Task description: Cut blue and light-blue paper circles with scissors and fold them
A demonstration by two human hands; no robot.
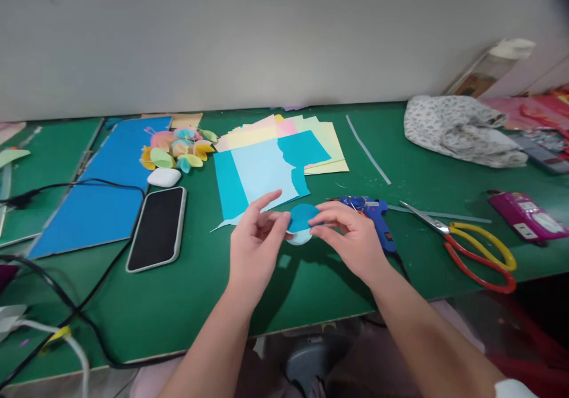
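Observation:
Between my two hands, above the front of the green table, are round paper pieces: a teal paper circle (303, 217) with a pale blue paper circle (300, 238) showing beneath it. My left hand (261, 235) pinches the left edge of the circles between thumb and fingers. From the other side, my right hand (349, 232) grips their right edge the same way. Just behind my hands lie cut sheets of teal and light blue paper (262, 169). A blue glue gun (377, 214) rests beside my right hand, partly hidden by it.
Scissors (453, 232) with red and yellow handles lie to the right, near a purple power strip (528, 217). At left are a phone (157, 229), a white case (164, 177), paper petals (178, 147), a blue board (100, 190) and black cables (95, 267). A patterned cloth (457, 128) sits back right.

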